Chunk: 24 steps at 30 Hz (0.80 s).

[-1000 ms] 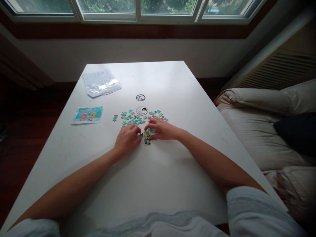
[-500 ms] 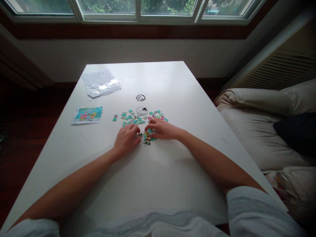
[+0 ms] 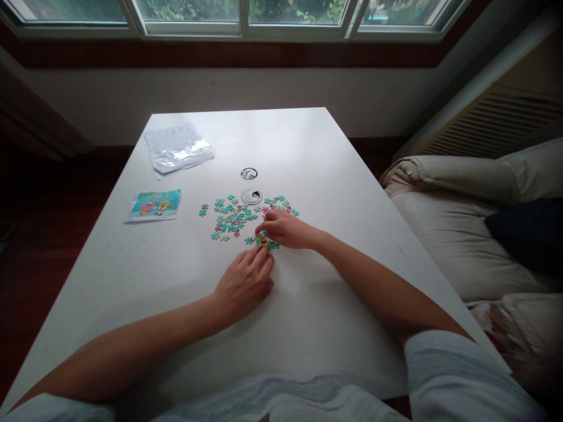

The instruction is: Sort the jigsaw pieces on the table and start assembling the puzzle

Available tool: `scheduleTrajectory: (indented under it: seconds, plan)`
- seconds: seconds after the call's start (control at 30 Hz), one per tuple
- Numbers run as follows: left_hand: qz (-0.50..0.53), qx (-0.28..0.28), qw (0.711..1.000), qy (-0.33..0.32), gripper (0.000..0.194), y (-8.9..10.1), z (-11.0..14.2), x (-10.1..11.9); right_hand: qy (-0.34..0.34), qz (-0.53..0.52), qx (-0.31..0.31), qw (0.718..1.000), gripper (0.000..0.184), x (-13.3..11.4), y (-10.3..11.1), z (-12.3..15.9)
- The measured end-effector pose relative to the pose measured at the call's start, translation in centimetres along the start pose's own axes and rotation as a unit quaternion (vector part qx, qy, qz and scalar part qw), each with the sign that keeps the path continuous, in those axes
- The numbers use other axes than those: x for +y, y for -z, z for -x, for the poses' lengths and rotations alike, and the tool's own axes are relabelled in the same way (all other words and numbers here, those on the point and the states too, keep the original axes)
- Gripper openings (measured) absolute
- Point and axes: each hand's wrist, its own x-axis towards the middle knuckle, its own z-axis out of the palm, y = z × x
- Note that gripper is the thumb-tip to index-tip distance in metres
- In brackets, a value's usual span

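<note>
A partly joined jigsaw puzzle [image 3: 264,239] with a yellow cartoon figure lies on the white table, its lower part hidden under my fingers. From the near side, my left hand [image 3: 246,281] rests its closed fingertips on the lower edge of this section. My right hand [image 3: 285,228] is curled over its upper right, thumb and fingertips touching the joined pieces. Just beyond and to the left spread many loose jigsaw pieces [image 3: 231,221], mostly turquoise with some pink. Another group of loose pieces [image 3: 277,202] lies behind my right hand.
Behind the pieces are two round stickers or emblems [image 3: 251,196] on the table [image 3: 334,328]. A cartoon picture sheet [image 3: 153,205] lies at the left, with a clear plastic bag [image 3: 180,149] farther back. A pale sofa [image 3: 435,223] stands to the right.
My left hand has come from the left side of the joined section toward me and right, onto its lower edge. Loose pieces it covered now show. My right hand stays almost in place.
</note>
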Motion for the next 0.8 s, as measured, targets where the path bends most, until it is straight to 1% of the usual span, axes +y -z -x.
scheduleTrajectory:
  seconds: [0.17,0.37,0.57,0.8]
  plan:
    - [0.007,0.0,1.0,-0.003,0.038,-0.2,0.0,-0.3,-0.015,-0.007,0.018,1.0,0.02,-0.2,-0.8,-0.3]
    - [0.01,-0.003,1.0,-0.001,0.04,-0.1,0.1,-0.3,-0.041,-0.033,0.031,0.998,0.018,-0.9,-1.5,-0.7]
    - [0.0,-0.01,1.0,-0.004,0.04,0.2,-0.1,-0.4,-0.087,-0.059,0.035,0.994,0.019,-1.3,-1.6,-0.9]
    - [0.008,-0.011,1.0,-0.002,0.039,0.1,-0.2,-0.2,-0.109,-0.103,0.042,0.988,0.015,-1.4,-1.6,-1.0]
